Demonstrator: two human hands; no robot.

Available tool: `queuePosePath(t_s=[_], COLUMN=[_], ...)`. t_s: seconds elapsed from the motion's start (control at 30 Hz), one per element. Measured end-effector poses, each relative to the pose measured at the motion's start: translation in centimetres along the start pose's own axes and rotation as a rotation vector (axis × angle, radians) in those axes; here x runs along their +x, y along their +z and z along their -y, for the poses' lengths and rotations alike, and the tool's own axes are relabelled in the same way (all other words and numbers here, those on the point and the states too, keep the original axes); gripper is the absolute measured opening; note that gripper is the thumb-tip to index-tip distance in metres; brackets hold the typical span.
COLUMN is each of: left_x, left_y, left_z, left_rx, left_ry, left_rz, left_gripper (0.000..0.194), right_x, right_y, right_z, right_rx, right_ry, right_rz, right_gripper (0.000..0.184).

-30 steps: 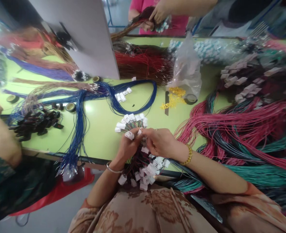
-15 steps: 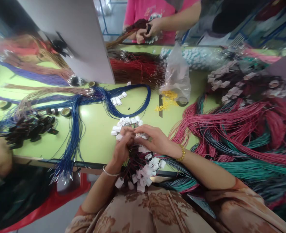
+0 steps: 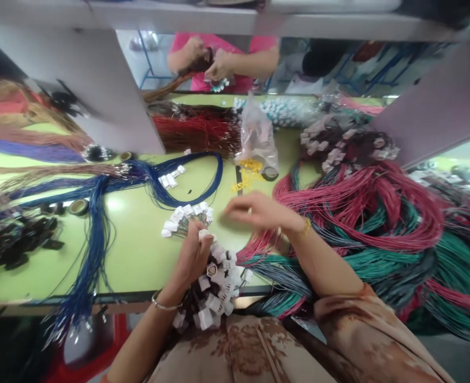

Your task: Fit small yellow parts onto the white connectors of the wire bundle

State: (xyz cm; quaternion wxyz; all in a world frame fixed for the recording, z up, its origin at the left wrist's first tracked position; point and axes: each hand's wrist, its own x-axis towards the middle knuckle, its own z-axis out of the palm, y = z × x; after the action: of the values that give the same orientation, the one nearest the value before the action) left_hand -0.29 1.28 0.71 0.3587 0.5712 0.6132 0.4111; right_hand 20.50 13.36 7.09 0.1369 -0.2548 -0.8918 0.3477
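Observation:
My left hand point(image 3: 195, 252) is closed around a bundle of thin wires tipped with white plastic connectors point(image 3: 187, 215), which fan out above the fist. One more white connector point(image 3: 205, 234) pokes out by my thumb. Below and to the right hang several others, a cluster of white connectors point(image 3: 219, 282) on dark wires, near my lap. My right hand point(image 3: 259, 210), slightly blurred, is apart from the bundle, over the table with its fingers stretched leftward and nothing visible in them. Just beyond it lie small yellow pieces point(image 3: 249, 173) beside a clear plastic bag point(image 3: 257, 127).
Blue wires point(image 3: 95, 229) hang over the table's front edge at left, near black connectors point(image 3: 23, 239) and a tape roll point(image 3: 78, 207). Pink wires point(image 3: 378, 207) and green wires point(image 3: 458, 271) are heaped at right. Grey posts flank the bench. Across it, a person in pink point(image 3: 227, 58) handles wires.
My right hand has left the bundle and moved right and away, toward the yellow pieces. My left hand keeps its hold on the wires. The camera view has turned to the right.

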Motion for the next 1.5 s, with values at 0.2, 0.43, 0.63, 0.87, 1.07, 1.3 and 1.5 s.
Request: queuePosePath(t_s=[0.2,0.43,0.63,0.87,1.07,1.3,1.5], left_x=[-0.3,-0.4,-0.9,-0.8,-0.9,-1.0,-1.1], left_y=[-0.2,-0.4,0.0,0.0,0.1,0.0,0.0], left_z=[-0.5,0.3,0.5,0.3,0.3,0.3,0.2], left_rx=[0.021,-0.002,-0.198,-0.249,-0.280,-0.310,-0.425], left_ry=[-0.010,0.118,0.031,-0.066,-0.058,-0.085,-0.022], left_rz=[0.087,0.019,0.000,0.038,0.076,0.004,0.021], left_gripper=[0.019,0.030,0.031,0.022,0.022,0.029,0.040], right_x=[0.6,0.4,0.0,-0.1,0.3,0.7,1.3], right_y=[-1.4,0.1,-0.3,-0.3,-0.1,-0.2,2.9], right_z=[-9.7,-11.9,-12.1,-12.0,-11.7,-8.8,-1.8], right_rx=[-0.324,-0.268,-0.209,-0.162,-0.179,0.352,0.675], right_ry=[0.664,0.628,0.578,0.541,0.524,0.480,0.248], right_rz=[-0.413,-0.417,-0.412,-0.359,-0.376,-0.505,-0.343], right_gripper=[0.012,0.009,0.007,0.016,0.005,0.011,0.020])
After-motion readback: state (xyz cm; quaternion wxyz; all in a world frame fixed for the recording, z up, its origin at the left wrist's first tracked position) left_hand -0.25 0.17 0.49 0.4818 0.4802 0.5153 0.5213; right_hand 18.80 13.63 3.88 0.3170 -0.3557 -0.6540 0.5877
